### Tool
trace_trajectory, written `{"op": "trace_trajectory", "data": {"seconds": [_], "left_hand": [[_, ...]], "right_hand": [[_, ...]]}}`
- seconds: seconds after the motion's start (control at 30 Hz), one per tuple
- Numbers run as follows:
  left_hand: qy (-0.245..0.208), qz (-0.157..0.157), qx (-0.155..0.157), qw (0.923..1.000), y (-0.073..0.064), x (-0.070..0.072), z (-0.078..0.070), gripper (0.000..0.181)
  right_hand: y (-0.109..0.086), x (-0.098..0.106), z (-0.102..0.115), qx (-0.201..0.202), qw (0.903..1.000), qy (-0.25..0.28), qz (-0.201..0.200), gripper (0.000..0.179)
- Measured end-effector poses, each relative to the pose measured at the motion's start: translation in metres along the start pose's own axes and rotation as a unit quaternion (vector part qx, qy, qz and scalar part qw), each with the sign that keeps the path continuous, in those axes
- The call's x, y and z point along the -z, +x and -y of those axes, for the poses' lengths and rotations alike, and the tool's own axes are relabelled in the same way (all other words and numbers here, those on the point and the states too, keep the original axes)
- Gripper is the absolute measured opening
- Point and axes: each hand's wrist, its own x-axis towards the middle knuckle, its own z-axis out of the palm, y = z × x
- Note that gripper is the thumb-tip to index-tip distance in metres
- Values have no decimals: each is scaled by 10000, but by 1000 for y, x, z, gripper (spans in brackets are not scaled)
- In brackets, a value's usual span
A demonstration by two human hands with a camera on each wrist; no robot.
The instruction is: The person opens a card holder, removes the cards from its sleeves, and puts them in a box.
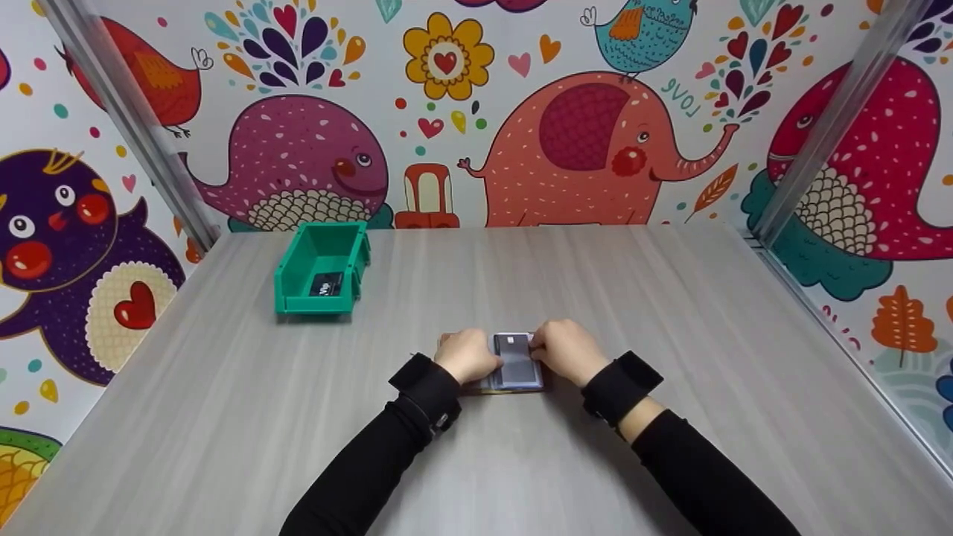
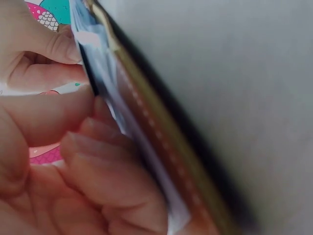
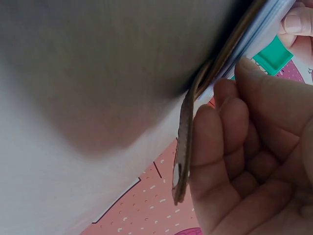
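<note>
An open card holder (image 1: 491, 390) with a brown stitched leather cover (image 2: 151, 129) and clear plastic sleeves lies on the table in front of me. In its right-hand sleeve shows a grey card (image 1: 515, 366) with a chip near the top. My left hand (image 1: 467, 356) grips the holder's left side, thumb at the card's left edge. At the upper right edge of the sleeve, my right hand (image 1: 572, 351) pinches with thumb and forefinger. The right wrist view shows the holder's snap strap (image 3: 184, 139) sticking out beside my curled fingers.
A green plastic bin (image 1: 319, 305) stands at the back left of the table, with a black card (image 1: 326, 284) lettered in white inside. Behind the table rises a wall (image 1: 514, 201) printed with cartoon animals. Metal posts stand at both back corners.
</note>
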Motion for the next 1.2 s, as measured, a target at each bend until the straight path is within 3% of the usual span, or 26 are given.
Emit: {"op": "trace_trajectory", "data": {"seconds": [0.67, 0.93, 1.2], "left_hand": [[26, 1, 99, 9999, 0, 1, 2, 26], [-536, 287, 510, 9968, 1, 6, 6, 23], [-776, 406, 345, 9956, 0, 12, 15, 19]], "right_hand": [[0, 1, 3, -181, 9997, -174, 36, 8], [0, 1, 3, -143, 9997, -190, 13, 10], [-1, 2, 3, -42, 9996, -278, 50, 9]]}}
